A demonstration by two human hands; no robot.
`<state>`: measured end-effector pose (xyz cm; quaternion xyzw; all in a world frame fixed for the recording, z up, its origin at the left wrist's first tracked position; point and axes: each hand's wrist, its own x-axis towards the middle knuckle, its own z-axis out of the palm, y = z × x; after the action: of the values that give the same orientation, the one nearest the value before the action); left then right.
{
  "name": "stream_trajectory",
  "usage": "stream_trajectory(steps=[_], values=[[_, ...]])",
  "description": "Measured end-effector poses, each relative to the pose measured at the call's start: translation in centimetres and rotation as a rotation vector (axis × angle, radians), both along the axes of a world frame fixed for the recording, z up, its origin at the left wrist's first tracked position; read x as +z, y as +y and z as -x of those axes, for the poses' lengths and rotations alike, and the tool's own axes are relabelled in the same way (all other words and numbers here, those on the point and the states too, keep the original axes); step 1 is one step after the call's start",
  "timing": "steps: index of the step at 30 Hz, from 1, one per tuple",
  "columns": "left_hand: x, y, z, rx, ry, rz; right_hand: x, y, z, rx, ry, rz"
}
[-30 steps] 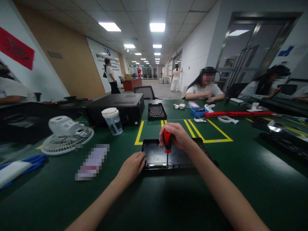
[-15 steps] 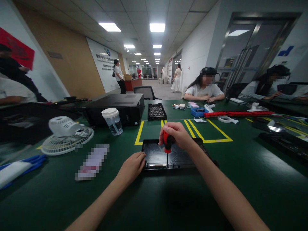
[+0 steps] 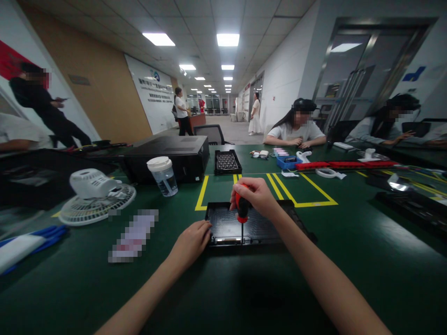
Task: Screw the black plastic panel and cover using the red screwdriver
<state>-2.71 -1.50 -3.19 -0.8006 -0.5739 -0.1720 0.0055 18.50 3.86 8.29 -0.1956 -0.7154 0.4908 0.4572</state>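
My right hand (image 3: 257, 196) is closed round the red and black handle of a screwdriver (image 3: 242, 213). The screwdriver stands upright, its shaft pointing down at the near edge of a shallow black plastic casing (image 3: 268, 229). Where its tip meets the casing, a screw is too small to make out. Just left of the tip lies a bright metallic strip (image 3: 226, 241) inside the casing. With its fingers over the left rim, my left hand (image 3: 193, 238) grips the casing, which lies flat on the green table (image 3: 167, 298).
Leftward are a white fan (image 3: 98, 200), a lidded cup (image 3: 163, 177) and a blue-white bundle (image 3: 30, 244). Behind stand a black computer case (image 3: 167, 156) and a black tray of screws (image 3: 227, 163). A blue box (image 3: 289, 162) lies back right. Co-workers sit across the table.
Both hands and the casing stay almost in place; the screwdriver handle looks slightly turned in my right hand. In the background, people walking or standing have shifted position.
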Motion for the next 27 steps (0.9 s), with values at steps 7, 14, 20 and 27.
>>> stream_trajectory(steps=[7, 14, 20, 27], values=[[0.1, 0.0, -0.1, 0.0, -0.052, 0.003, -0.4, 0.0, 0.0, -0.118, -0.039, -0.066], [0.1, -0.1, -0.1, 0.003, -0.013, -0.004, -0.7, -0.1, 0.2, -0.257, -0.066, -0.154], [0.0, 0.0, 0.0, 0.0, 0.009, -0.01, -0.9, -0.2, 0.3, -0.348, -0.081, -0.208], [0.4, -0.2, -0.1, 0.005, 0.014, 0.003, -1.6, 0.1, 0.6, -0.387, -0.056, -0.223]])
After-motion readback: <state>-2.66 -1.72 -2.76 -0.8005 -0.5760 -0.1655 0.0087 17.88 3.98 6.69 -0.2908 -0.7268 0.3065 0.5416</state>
